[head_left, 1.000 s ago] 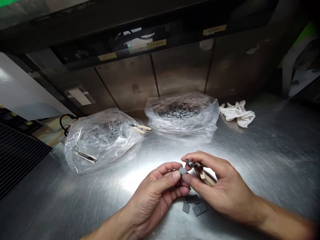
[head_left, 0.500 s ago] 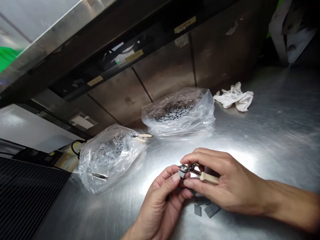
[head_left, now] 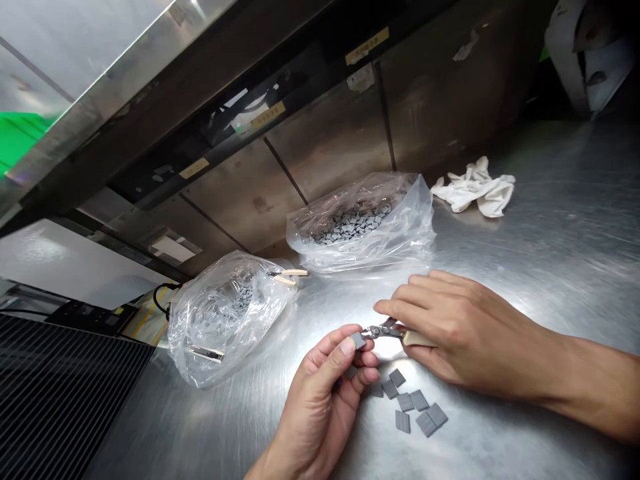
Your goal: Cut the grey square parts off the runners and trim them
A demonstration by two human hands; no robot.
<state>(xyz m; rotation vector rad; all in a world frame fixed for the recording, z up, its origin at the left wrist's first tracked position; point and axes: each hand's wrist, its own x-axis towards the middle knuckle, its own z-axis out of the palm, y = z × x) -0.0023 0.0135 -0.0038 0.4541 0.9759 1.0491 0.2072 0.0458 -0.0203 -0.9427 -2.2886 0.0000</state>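
Between the thumb and fingers of my left hand (head_left: 327,393) is a small grey tile (head_left: 358,341). My right hand (head_left: 457,330) is wrapped round cream-handled cutting pliers (head_left: 387,331), whose jaws point left and reach the tile's right side. Whether the jaws touch the tile is hard to tell. Several loose grey tiles (head_left: 419,400) lie on the metal table below and between my hands. More grey is partly visible behind my left fingers.
Behind my hands, a clear plastic bag (head_left: 400,233) holds many small grey pieces. A second bag (head_left: 225,333) at the left has another cream-handled tool (head_left: 290,275) and a cutter (head_left: 206,353) on it. White gloves (head_left: 477,188) lie at the back right.
My right hand has moved slightly up and right, its fingers drawn back from the plier jaws. More loose tiles now show below my hands. The view has shifted a little.
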